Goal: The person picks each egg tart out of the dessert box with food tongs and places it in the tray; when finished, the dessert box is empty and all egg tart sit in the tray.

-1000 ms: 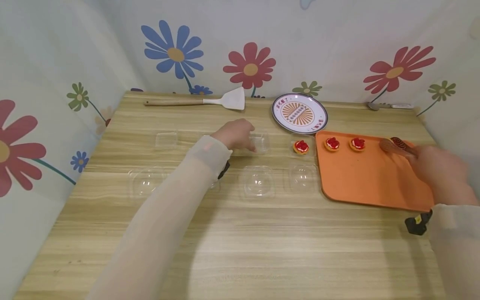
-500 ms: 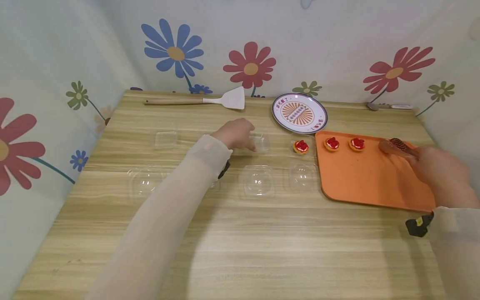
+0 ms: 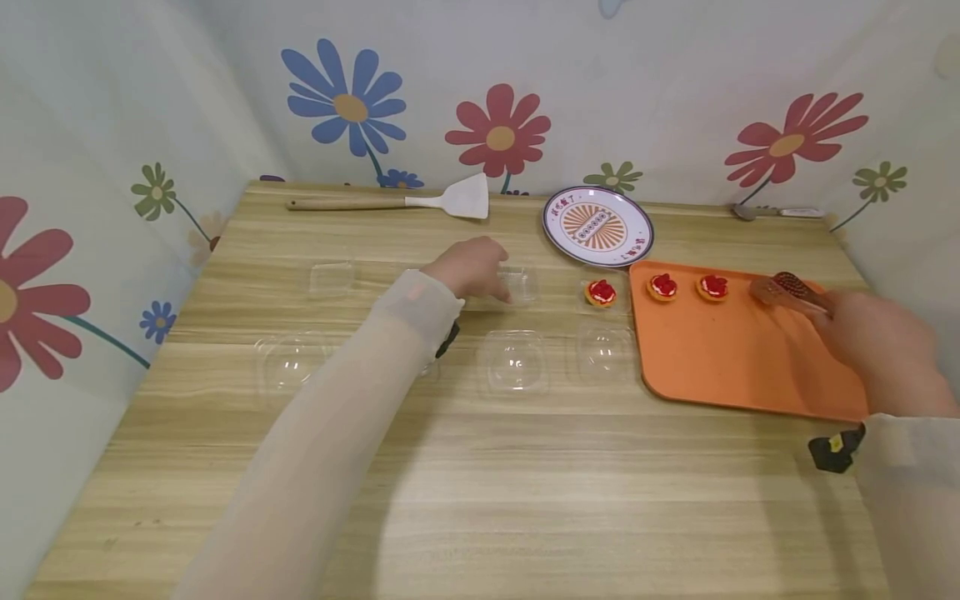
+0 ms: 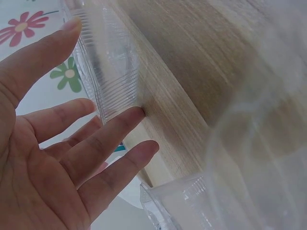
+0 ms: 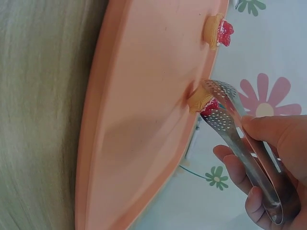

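Observation:
My left hand [image 3: 471, 268] is spread beside a clear plastic box [image 3: 519, 283]; in the left wrist view its fingers [image 4: 98, 148] lie close to the box's ribbed wall [image 4: 115, 67]. Whether they touch it is unclear. In my right hand [image 3: 873, 342] I grip metal tongs [image 5: 244, 153] with perforated ends, which are over the far side of the orange tray [image 3: 735, 367]. Two strawberry tarts [image 3: 662, 287] sit on the tray. From the right wrist, the nearer tart [image 5: 197, 99] appears by the tongs' ends; contact cannot be told.
Another tart [image 3: 601, 293] sits in a clear box left of the tray. Clear lids [image 3: 516, 362] lie in front of the boxes, and another box [image 3: 332, 279] stands at left. Behind are a white spatula [image 3: 465, 198], a printed plate [image 3: 597, 225] and a spoon-like utensil [image 3: 780, 212].
My right hand and the tongs have shifted slightly left toward the tarts. My left hand has stayed in place.

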A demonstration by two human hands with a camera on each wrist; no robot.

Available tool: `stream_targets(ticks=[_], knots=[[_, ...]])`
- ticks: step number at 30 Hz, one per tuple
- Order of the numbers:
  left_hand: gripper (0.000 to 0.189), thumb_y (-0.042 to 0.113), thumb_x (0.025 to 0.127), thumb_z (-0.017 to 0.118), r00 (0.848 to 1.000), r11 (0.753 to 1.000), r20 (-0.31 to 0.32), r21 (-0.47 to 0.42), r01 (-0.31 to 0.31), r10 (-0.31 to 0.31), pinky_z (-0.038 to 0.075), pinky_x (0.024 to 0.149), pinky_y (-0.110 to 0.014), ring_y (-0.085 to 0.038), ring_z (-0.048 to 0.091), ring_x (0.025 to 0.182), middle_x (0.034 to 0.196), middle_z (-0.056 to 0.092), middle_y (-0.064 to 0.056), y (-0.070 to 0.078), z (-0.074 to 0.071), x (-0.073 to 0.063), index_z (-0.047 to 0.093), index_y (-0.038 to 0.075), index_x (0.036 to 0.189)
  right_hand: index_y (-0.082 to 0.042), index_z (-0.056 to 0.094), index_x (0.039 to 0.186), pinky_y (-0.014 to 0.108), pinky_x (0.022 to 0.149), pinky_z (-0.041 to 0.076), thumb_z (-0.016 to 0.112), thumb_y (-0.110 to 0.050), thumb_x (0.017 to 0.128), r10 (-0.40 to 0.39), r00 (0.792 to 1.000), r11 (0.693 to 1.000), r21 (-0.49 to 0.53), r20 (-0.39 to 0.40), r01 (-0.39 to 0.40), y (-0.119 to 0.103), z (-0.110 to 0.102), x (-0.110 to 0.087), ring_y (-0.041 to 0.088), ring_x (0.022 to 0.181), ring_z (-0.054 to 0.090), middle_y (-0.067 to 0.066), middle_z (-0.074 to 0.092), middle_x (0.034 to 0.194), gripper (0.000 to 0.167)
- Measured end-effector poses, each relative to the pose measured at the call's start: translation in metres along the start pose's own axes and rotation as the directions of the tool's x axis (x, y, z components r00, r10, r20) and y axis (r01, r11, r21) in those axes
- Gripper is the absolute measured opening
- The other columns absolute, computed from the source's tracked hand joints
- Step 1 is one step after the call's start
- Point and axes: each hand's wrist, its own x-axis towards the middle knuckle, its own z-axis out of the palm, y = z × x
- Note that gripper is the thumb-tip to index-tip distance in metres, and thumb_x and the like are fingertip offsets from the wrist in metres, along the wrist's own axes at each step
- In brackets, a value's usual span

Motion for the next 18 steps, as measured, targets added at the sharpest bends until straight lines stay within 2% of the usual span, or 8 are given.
stream_targets(ticks=[6,10,14,18], knots=[[0.073,0.032,0.084,0.078,1.000,1.000,-0.013,0.002,0.001,-0.001,0.032,0.114,-0.037,-0.027,0.043,0.137,0.147,0.050,-0.011,-0.0008,0.0013,0.0012,0.049,0.003,0.144,0.009,0.056,0.118,0.061,0.065,0.047,0.050,-0.034,0.104,-0.011,1.000,1.000,0.003,-0.014,0.011,-0.0008,-0.0004,-0.0010,0.048,0.079,0.059,0.039,0.058,0.104,0.045],[0.073,0.032,0.084,0.078,1.000,1.000,-0.012,0.007,0.003,-0.003,0.032,0.114,-0.037,-0.027,0.043,0.137,0.147,0.050,-0.011,-0.0008,0.0015,0.0022,0.049,0.003,0.144,0.009,0.058,0.109,0.058,0.061,0.047,0.052,-0.029,0.103,-0.011,1.000,1.000,0.011,-0.013,0.011,-0.0035,-0.0013,-0.0017,0.041,0.072,0.059,0.033,0.061,0.091,0.039],[0.073,0.032,0.085,0.078,1.000,1.000,-0.007,0.010,0.005,-0.005,0.032,0.114,-0.037,-0.027,0.042,0.137,0.147,0.049,-0.011,-0.0001,0.0005,0.0016,0.049,0.003,0.145,0.011,0.057,0.112,0.060,0.065,0.047,0.051,-0.029,0.104,-0.008,1.000,1.000,0.011,-0.009,0.008,-0.0067,-0.0025,-0.0016,0.042,0.075,0.059,0.033,0.062,0.094,0.041],[0.073,0.032,0.085,0.078,1.000,1.000,-0.002,0.011,0.002,-0.002,0.032,0.114,-0.037,-0.027,0.042,0.138,0.148,0.049,-0.011,0.0000,0.0002,0.0013,0.048,0.003,0.145,0.011,0.053,0.123,0.064,0.071,0.046,0.048,-0.032,0.105,-0.013,1.000,1.000,0.009,-0.024,0.013,-0.0084,-0.0031,-0.0017,0.048,0.085,0.058,0.038,0.058,0.108,0.046]])
